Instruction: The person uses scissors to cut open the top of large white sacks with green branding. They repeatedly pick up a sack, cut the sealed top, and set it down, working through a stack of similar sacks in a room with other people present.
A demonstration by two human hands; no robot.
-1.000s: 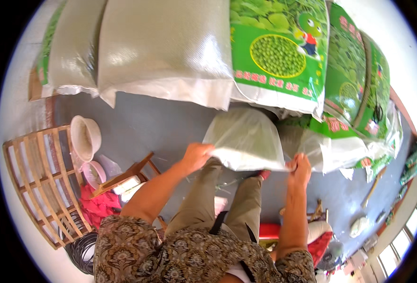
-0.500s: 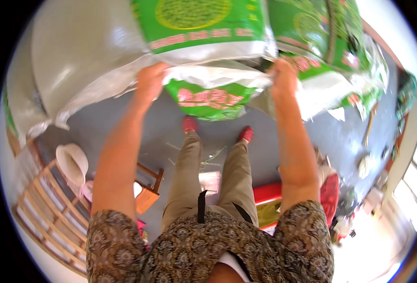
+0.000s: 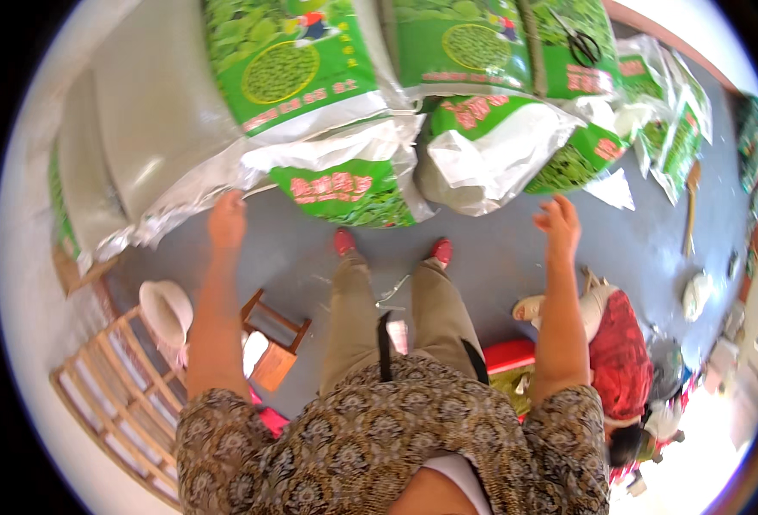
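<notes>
1. One low sack (image 3: 353, 193), green with a white hem, lies at 11 o'clock from the middle of the view. Its hem meets the bottom edge of the pea sack (image 3: 280, 73), farther out at 11.
2. The left hand (image 3: 227, 221) is between 9 and 10 o'clock, left of the low sack. Its fingers are blurred, so I cannot tell whether they are apart or together. It sits right by the edge of a grey sack (image 3: 160, 107) at 10; contact is unclear.
3. The right hand (image 3: 559, 225) is between 2 and 3 o'clock, fingers bent and a little apart, holding nothing. It is just below a side sack (image 3: 567, 167) at 2.
4. Between the low sack and the side sack, a white sack (image 3: 503, 167) bulges between 1 and 2 o'clock.
5. Black scissors (image 3: 583, 49) lie on a green sack (image 3: 559, 67), also between 1 and 2.
6. Red shoes (image 3: 344, 241) stand on the floor (image 3: 486, 275) near the middle, one toward 10, one toward 3.
7. A rack (image 3: 121, 386) leans at 8 o'clock, and a person (image 3: 621, 360) in red is at 4.
</notes>
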